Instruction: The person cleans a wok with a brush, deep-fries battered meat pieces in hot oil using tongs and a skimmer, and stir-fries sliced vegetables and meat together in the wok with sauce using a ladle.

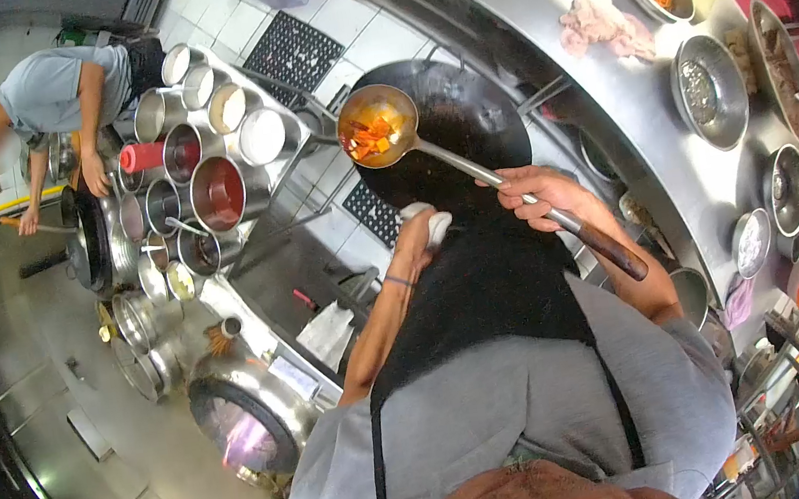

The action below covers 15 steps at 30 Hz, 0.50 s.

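Right hand (539,196) clamped around the ladle (379,128) handle; its filled bowl lies beyond the hand, over the wok (474,129). Left hand (417,232) closed on a white cloth (439,227) at the wok's near edge.

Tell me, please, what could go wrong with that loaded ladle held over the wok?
The ladle is full of orange pieces in liquid; tilting it in the right hand could spill them past the wok. The left hand grips the wok's edge through only a white cloth, which might slip or let heat through.
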### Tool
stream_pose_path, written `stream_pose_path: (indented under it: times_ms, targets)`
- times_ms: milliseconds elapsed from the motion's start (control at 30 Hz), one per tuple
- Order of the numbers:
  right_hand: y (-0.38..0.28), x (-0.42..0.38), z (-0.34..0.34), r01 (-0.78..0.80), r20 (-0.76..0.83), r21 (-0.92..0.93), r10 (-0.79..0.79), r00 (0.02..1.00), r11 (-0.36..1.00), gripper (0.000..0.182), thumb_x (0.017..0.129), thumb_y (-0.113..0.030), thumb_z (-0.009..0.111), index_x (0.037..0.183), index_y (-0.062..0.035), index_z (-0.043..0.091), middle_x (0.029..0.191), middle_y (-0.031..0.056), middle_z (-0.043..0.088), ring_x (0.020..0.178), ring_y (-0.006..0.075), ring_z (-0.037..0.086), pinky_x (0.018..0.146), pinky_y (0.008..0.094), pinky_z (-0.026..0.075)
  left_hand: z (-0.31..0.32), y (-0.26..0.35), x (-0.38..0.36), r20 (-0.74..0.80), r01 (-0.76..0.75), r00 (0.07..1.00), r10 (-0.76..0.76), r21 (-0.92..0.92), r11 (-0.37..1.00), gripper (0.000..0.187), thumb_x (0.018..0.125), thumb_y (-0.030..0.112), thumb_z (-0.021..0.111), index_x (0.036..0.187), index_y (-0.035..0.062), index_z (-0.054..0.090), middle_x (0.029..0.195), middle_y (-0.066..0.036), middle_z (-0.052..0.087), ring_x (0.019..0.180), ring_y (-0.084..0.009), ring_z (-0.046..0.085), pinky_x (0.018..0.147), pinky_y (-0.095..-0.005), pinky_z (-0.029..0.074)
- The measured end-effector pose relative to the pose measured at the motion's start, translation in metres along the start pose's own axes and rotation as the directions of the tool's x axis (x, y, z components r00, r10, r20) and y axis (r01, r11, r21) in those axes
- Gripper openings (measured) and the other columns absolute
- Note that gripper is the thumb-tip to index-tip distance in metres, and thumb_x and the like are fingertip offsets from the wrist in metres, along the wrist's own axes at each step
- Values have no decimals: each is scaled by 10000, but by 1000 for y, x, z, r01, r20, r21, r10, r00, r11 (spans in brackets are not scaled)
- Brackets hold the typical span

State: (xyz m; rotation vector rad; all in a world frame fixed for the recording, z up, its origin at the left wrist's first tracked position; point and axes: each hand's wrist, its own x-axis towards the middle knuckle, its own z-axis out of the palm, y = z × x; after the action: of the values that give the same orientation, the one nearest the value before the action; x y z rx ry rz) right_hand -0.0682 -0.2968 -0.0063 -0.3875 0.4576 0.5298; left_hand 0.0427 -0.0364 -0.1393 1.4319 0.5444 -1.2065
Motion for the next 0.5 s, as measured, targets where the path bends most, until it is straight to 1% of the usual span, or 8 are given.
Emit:
stream_pose_path:
  times_ms: [33, 67, 167, 233, 300, 367, 433, 500]
  targets:
    - [-11, -5, 4, 48, 5, -32, -48, 999, 998, 313, 989, -84, 500, 1294, -17, 474, 746, -18, 451, 416, -5, 362, 283, 173, 332, -2, -2, 0, -26, 69, 997, -69, -9, 998, 207, 892, 278, 598, 940, 76, 599, 757, -73, 625, 607, -194, 602, 485, -347, 443]
    - [-23, -11, 11, 104, 6, -67, -104, 995, 992, 276, 987, -85, 505, 1258, -31, 496, 735, -25, 442, 419, -2, 357, 283, 173, 328, -15, -9, 10, 46, 33, 998, -37, 89, 995, 199, 899, 298, 590, 901, 100, 613, 717, -53, 617, 575, -179, 586, 449, -338, 422]
    - [-68, -30, 23, 280, -12, -218, -290, 957, 935, 187, 984, -92, 515, 1166, -50, 529, 728, -30, 453, 416, 7, 358, 283, 177, 336, 1, 3, -18, 52, -25, 998, 28, -73, 997, 162, 893, 267, 583, 847, 114, 607, 677, -43, 610, 510, -174, 570, 386, -311, 395]
    - [-106, -37, 31, 423, -47, -385, -475, 879, 820, 332, 978, -93, 523, 1280, 38, 475, 674, -11, 453, 373, 27, 366, 258, 191, 328, 5, 10, -32, -3, 5, 1000, -5, -76, 997, 134, 872, 230, 591, 873, 97, 610, 686, -44, 609, 526, -174, 581, 414, -317, 434]
    - [-150, -39, 31, 389, -135, -674, -623, 770, 627, 394, 972, -121, 549, 1322, 36, 461, 604, -29, 423, 366, 50, 365, 276, 211, 322, 8, 14, -41, -63, -24, 998, 15, -149, 989, 142, 866, 212, 581, 894, 76, 612, 693, -57, 613, 529, -184, 593, 428, -321, 448]
    - [-193, -30, 42, 398, -196, -779, -790, 580, 485, 338, 961, -139, 553, 1249, 33, 518, 520, -22, 424, 378, 92, 427, 309, 253, 334, 6, 19, -50, -32, -92, 996, 88, -161, 983, 139, 857, 193, 577, 887, 62, 611, 700, -68, 617, 535, -191, 602, 441, -324, 460]
    - [-241, -16, 35, 356, -185, -859, -871, 455, 368, 369, 957, -150, 553, 1278, 31, 526, 531, -30, 420, 405, 94, 456, 338, 258, 360, 5, 22, -59, -43, -144, 990, 138, -189, 971, 133, 848, 177, 576, 876, 52, 611, 706, -77, 622, 542, -197, 610, 453, -326, 468]
    - [-303, 11, -2, 207, -81, -966, -940, 332, 156, 392, 904, -173, 575, 1236, 35, 577, 551, 25, 497, 442, 153, 513, 414, 319, 448, 7, 24, -68, -93, -182, 982, 165, -228, 957, 124, 840, 164, 577, 861, 47, 611, 712, -83, 627, 550, -201, 617, 463, -328, 474]
